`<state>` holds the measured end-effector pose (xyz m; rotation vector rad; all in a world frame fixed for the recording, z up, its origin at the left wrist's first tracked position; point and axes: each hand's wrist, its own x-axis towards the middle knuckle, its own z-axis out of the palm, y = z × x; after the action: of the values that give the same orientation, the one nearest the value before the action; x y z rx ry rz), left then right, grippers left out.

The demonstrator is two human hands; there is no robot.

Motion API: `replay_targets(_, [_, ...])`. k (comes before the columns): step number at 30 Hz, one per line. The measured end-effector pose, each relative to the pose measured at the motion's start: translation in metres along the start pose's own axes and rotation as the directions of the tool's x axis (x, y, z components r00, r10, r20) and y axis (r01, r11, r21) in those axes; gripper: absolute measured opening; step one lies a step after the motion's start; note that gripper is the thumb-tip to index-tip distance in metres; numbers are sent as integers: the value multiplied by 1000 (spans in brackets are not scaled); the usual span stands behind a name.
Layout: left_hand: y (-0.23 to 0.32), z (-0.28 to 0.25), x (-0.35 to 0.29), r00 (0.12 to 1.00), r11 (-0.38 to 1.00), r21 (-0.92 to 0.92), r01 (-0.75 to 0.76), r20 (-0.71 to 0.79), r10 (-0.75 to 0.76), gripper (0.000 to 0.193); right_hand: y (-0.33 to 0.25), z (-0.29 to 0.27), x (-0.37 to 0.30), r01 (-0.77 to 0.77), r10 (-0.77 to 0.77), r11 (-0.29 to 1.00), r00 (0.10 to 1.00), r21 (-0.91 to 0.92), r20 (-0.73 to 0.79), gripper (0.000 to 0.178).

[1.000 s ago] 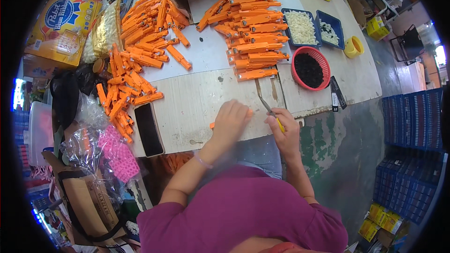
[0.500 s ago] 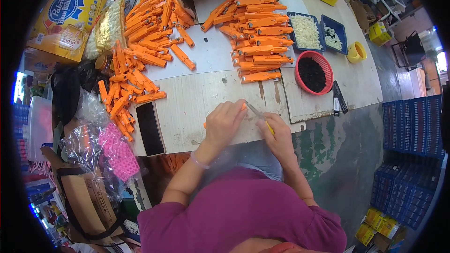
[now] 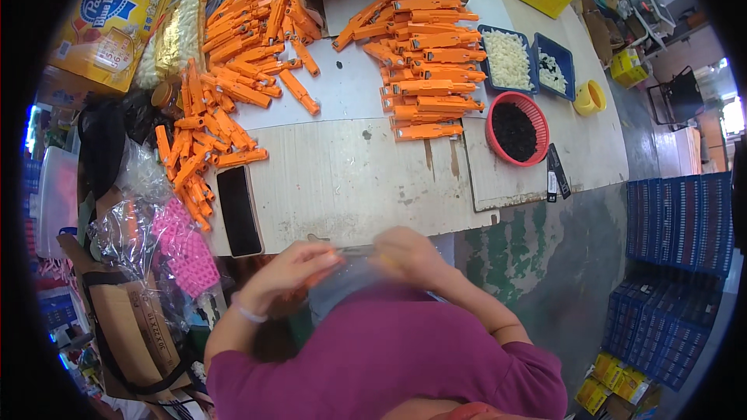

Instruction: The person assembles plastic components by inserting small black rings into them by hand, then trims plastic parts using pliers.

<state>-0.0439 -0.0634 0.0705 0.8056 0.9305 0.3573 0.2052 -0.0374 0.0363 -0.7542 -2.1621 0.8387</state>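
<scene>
Just off the table's near edge, my left hand is closed around an orange plastic piece, mostly covered by the fingers. To its right, my right hand is blurred by motion. It grips a yellow-handled knife, whose thin metal blade points left at the orange piece; the fingers hide most of the handle. More orange plastic pieces lie in a loose heap at the left of the table. Others are stacked in a neater row at the far middle.
A black phone lies by the near left edge. At the right stand a red basket of black bits, two blue trays of white pieces and a yellow cup. Pink netting in clear plastic sits at the left.
Both hands have come nearer to my body, from above the table to beyond its near edge. The orange piece and the knife came with them. My left hand also shifted left.
</scene>
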Motion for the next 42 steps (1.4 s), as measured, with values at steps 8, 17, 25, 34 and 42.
replay_targets(8, [-47,-48,-33,945,710,704,13,224,-240,57,17,-33,-5,-287,289,956,902,55,-320,14])
replay_targets(17, [118,56,197,272,-362,921,-141,388,881,27,-2,-66,-15,-341,383,922,738,182,-556,20])
replay_targets(25, [135,52,269,254,-537,816,212,485,837,16,1,-66,-37,-398,450,887,632,234,-631,25])
replay_targets(34, [93,56,187,546,614,243,-751,-294,785,24,18,-87,0,-523,499,842,659,134,-563,20])
replay_targets(42, [60,51,168,569,580,643,-500,-261,780,28,25,-67,3,-523,435,848,780,-86,-450,20])
